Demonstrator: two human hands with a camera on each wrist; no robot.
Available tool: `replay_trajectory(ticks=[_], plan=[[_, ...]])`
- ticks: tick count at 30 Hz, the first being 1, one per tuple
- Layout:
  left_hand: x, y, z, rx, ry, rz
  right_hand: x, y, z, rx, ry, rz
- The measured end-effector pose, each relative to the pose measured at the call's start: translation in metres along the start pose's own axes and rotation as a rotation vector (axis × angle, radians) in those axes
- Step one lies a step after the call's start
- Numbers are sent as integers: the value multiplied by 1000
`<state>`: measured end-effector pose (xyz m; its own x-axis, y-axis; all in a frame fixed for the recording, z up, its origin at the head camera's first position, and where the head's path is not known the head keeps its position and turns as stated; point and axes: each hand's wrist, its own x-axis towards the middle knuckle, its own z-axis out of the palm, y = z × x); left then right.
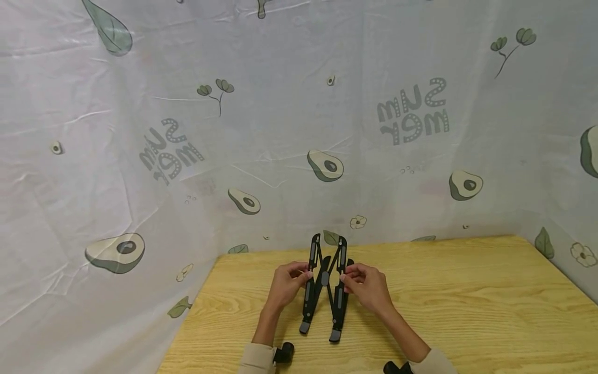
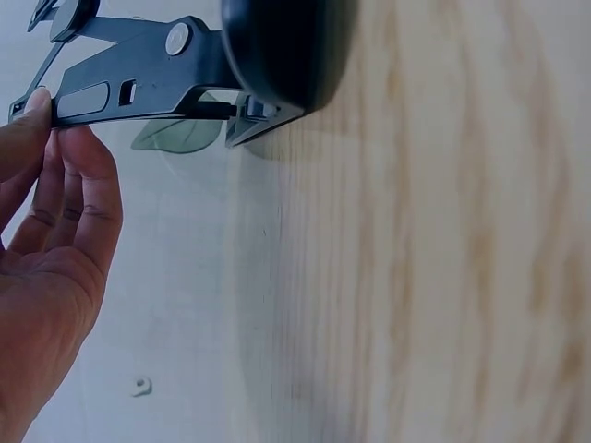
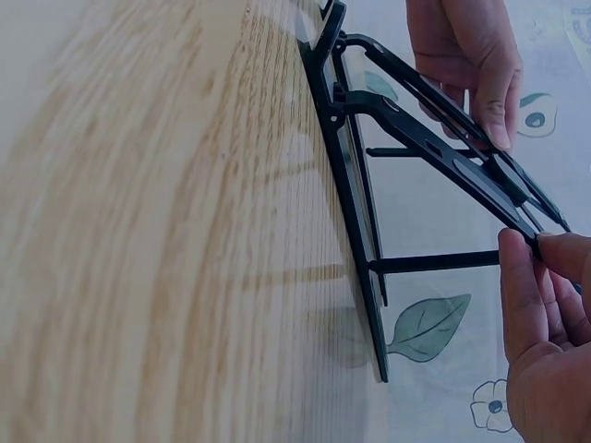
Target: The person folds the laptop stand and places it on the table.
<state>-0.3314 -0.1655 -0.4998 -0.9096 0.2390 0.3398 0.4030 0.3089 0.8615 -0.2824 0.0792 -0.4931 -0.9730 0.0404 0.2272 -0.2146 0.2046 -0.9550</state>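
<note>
Pinching a black folding stand (image 1: 325, 279), left fingers (image 1: 302, 279) and right fingers (image 1: 351, 283) nearly closed, gripping opposite sides

Yellowish wood-grain table (image 1: 486, 301), with a pale, kinda wrinkly sheet (image 1: 280, 130) behind it and along both sides. The sheet's got avocado halves (image 1: 325, 166) all over, plus green leaves (image 1: 544, 243), little flowers (image 1: 358, 222) and "Summer" lettering (image 1: 411, 128) twice, and lol, both times it's mirrored. Creases show most on the left.
</note>
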Motion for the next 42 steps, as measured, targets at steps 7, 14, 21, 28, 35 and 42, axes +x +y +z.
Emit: replay_trajectory(ticks=[7,14,21,28,35,42], plan=[[-1,-1,0,6,-25,-12,-1,1,2,8,-4,-9],[1,6,1,38,-29,-13,0,-1,3,24,-9,-5],[1,9,3,44,-39,-6,1,-2,4,22,-4,-1],[0,12,6,39,-50,-9,1,-3,7,33,-1,14],[2,13,11,26,-84,3,1,-2,9,38,-1,8],[3,17,16,42,-95,-7,1,-2,10,59,-14,19]])
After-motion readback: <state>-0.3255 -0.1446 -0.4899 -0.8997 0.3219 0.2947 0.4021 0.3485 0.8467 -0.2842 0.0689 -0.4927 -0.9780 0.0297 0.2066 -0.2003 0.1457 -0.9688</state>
